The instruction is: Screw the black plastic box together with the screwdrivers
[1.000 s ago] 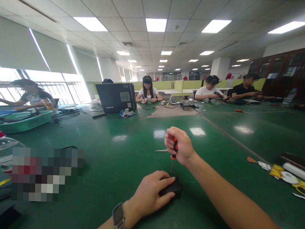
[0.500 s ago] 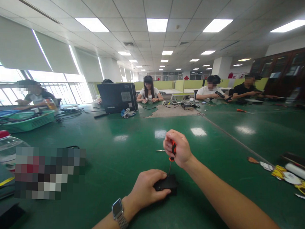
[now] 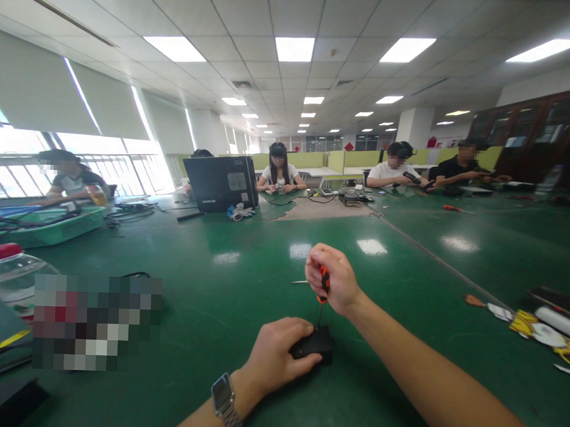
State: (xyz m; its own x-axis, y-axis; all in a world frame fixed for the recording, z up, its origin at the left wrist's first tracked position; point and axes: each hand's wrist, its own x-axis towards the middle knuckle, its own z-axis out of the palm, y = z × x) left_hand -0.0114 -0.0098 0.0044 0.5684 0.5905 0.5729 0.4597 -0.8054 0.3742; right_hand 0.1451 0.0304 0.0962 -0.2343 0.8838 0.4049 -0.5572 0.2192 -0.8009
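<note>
My left hand (image 3: 280,350) grips a small black box (image 3: 318,344) and holds it down on the green tabletop, thumb along its near side and fingers at its far edge. Wrapped round the handle of an orange-and-black screwdriver (image 3: 325,282) is my right hand (image 3: 334,274), above the box. The screwdriver stands nearly upright, its thin shaft reaching down to the far part of the box's top. Whether the tip sits in a screw is too small to tell. A thin metal rod (image 3: 300,282) lies on the table just left of my right hand.
To the left are a red-capped bottle (image 3: 18,279), a blurred-out patch and a green basket (image 3: 74,225) with cables. A black computer case (image 3: 223,183) stands ahead beside gloves (image 3: 241,212). Scissors (image 3: 567,355) lie far right. Several people sit around the table.
The whole view has shifted very slightly. Both hands keep their hold on the box and the screwdriver, with hardly any visible movement.
</note>
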